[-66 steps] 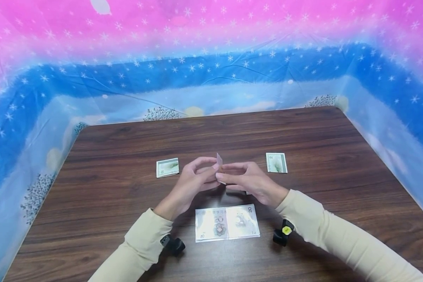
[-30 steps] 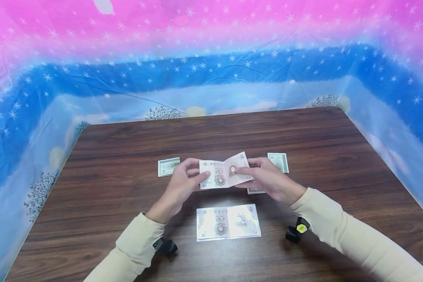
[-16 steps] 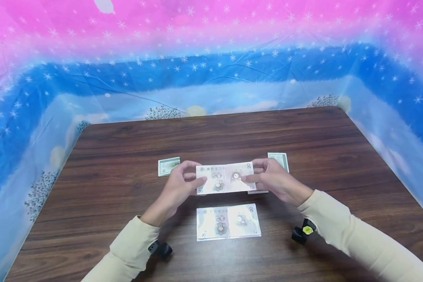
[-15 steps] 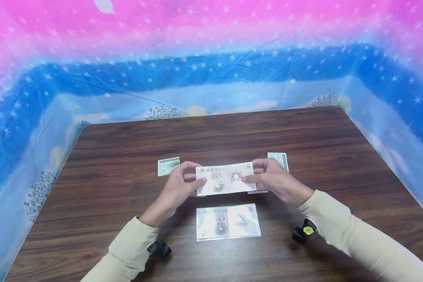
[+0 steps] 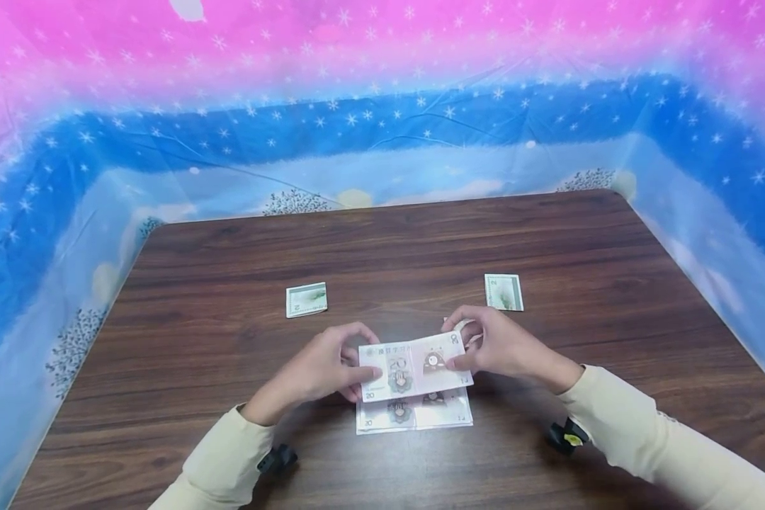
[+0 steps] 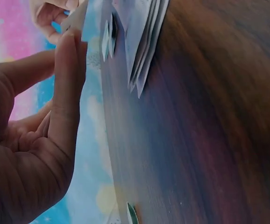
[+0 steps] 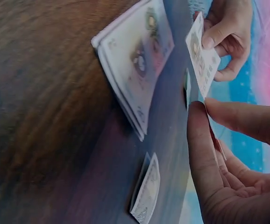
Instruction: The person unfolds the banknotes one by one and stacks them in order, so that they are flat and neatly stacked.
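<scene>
Left hand (image 5: 321, 365) and right hand (image 5: 506, 343) each pinch one end of a creased pinkish 20 note (image 5: 414, 365), tilted above a stack of similar notes (image 5: 382, 419), apart from it. Stack lies on surface (image 5: 197, 354), toward near edge. Left green note (image 5: 306, 300) and right green note (image 5: 504, 292), folded, lie closer to far edge, well apart.

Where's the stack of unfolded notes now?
Head view: the stack lies centrally on the near half of the table, partly hidden by the held note.
</scene>
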Tool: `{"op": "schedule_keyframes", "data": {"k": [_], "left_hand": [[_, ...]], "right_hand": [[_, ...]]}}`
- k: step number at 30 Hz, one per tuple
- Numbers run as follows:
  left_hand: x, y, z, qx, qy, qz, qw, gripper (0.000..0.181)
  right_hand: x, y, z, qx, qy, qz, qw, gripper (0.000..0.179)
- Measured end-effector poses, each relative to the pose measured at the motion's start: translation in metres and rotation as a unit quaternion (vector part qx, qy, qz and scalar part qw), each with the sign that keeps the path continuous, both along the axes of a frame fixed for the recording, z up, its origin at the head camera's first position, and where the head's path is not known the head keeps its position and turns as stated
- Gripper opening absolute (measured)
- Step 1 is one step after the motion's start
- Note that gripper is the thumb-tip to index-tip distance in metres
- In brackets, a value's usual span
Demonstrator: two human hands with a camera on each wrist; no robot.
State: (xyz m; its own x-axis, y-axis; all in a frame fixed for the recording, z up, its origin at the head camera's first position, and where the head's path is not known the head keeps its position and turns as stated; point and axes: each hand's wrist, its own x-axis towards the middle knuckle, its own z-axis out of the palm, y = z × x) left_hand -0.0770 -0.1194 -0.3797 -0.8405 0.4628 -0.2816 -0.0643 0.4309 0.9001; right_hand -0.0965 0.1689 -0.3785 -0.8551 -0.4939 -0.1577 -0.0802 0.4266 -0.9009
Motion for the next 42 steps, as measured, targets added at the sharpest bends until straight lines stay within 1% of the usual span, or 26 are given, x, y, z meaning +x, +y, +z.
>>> {"op": "schedule_keyframes", "data": {"k": [3,5,6,9,12,17,19,24,25,27,30,32,34,36,38,40,42], "left_hand": [[0.003,-0.001,0.0,-0.03,0.005,-0.031,0.9991,0.035],[0.005,0.0,-0.001,-0.049,0.017,-0.046,0.9976,0.034],[0.005,0.0,-0.001,-0.059,0.022,-0.052,0.9966,0.033],[0.006,0.002,-0.002,-0.095,0.04,-0.064,0.9926,0.031],[0.007,0.004,-0.003,-0.13,0.062,-0.072,0.987,0.029],[0.008,0.006,-0.006,-0.163,0.093,-0.078,0.9792,0.029],[0.009,0.007,-0.007,-0.173,0.102,-0.077,0.9766,0.029],[0.009,0.008,-0.008,-0.196,0.121,-0.076,0.9702,0.029],[0.009,0.008,-0.008,-0.201,0.126,-0.076,0.9686,0.03],[0.009,0.008,-0.008,-0.21,0.135,-0.077,0.9653,0.032],[0.009,0.006,-0.007,-0.214,0.145,-0.071,0.9635,0.036],[0.008,0.005,-0.005,-0.211,0.15,-0.062,0.9638,0.037],[0.007,0.002,-0.002,-0.203,0.159,-0.049,0.965,0.035],[0.005,0.0,0.0,-0.194,0.177,-0.035,0.9642,0.031],[0.003,-0.002,0.002,-0.184,0.19,-0.024,0.9642,0.028],[0.0,-0.005,0.003,-0.175,0.203,-0.016,0.9633,0.026],[-0.002,-0.007,0.004,-0.172,0.21,-0.013,0.9624,0.025]], "right_hand": [[0.005,0.0,-0.004,0.006,0.006,0.015,0.9999,0.032],[0.008,-0.001,-0.005,0.011,0.009,0.023,0.9996,0.029],[0.009,-0.002,-0.006,0.02,0.017,0.027,0.9993,0.029],[0.013,-0.004,-0.009,0.056,0.043,0.038,0.9968,0.029],[0.015,-0.007,-0.012,0.104,0.074,0.042,0.9909,0.029],[0.015,-0.01,-0.017,0.148,0.104,0.042,0.9827,0.029],[0.015,-0.01,-0.019,0.157,0.118,0.044,0.9796,0.029],[0.015,-0.011,-0.022,0.2,0.162,0.04,0.9655,0.031],[0.016,-0.011,-0.022,0.21,0.168,0.037,0.9625,0.032],[0.016,-0.011,-0.021,0.223,0.17,0.028,0.9595,0.033],[0.014,-0.01,-0.018,0.223,0.175,0.018,0.9588,0.032],[0.012,-0.006,-0.014,0.214,0.181,0.01,0.9598,0.03],[0.007,0.001,-0.009,0.204,0.185,0.002,0.9615,0.027],[0.001,0.01,-0.004,0.198,0.176,-0.012,0.9642,0.024],[-0.006,0.019,0.001,0.203,0.163,-0.028,0.9651,0.022],[-0.014,0.028,0.003,0.211,0.154,-0.045,0.9643,0.02],[-0.022,0.036,0.004,0.219,0.156,-0.062,0.9611,0.019]]}}
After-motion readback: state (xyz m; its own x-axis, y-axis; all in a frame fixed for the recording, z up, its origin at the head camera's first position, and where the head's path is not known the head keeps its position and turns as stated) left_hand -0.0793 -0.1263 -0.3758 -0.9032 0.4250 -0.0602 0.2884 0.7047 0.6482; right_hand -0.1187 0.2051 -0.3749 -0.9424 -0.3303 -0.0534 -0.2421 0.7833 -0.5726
